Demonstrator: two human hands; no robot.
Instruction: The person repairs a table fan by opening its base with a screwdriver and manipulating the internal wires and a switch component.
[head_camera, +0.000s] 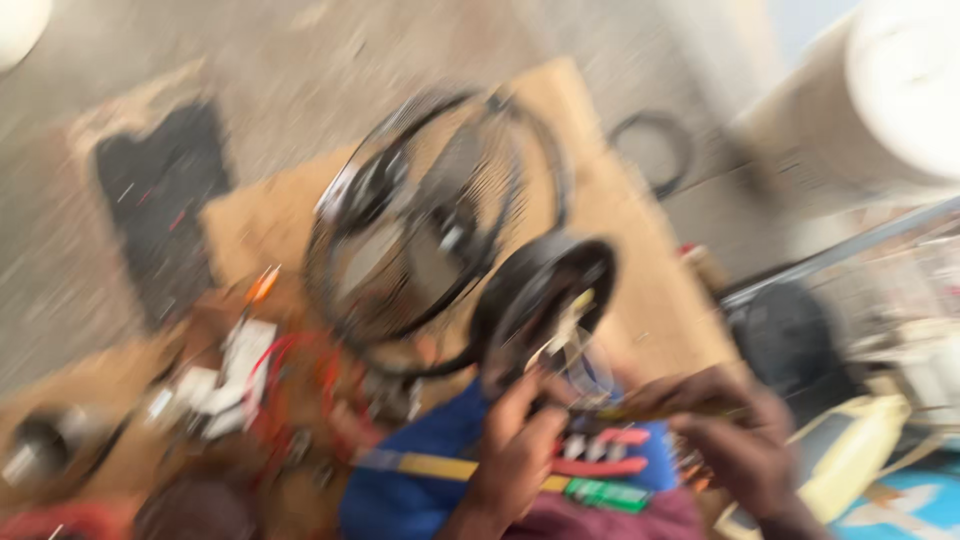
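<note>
The view is smeared by motion, so fine detail is lost. The left hand (515, 450) reaches up from the lower middle, its fingers (520, 395) curled against the lower rim of a round black motor housing (545, 295), which sits just above both hands near the centre. The housing is tilted, its open round face turned down and to the right toward the hands, its axis running from upper left to lower right. The right hand (735, 435) comes in from the lower right, fingers bent and close together around something thin and yellowish (640, 410); what it is cannot be told through the blur. Behind the housing and up to the left lie two black wire fan guards (420, 230), overlapping, on a sheet of brown cardboard (620, 250) spread on the floor. One black ring (655, 150) lies apart at the upper right. Red wires (290, 380) and small white parts (235, 370) are scattered to the left of the hands. One blue cloth (420, 470) lies under the left wrist.
</note>
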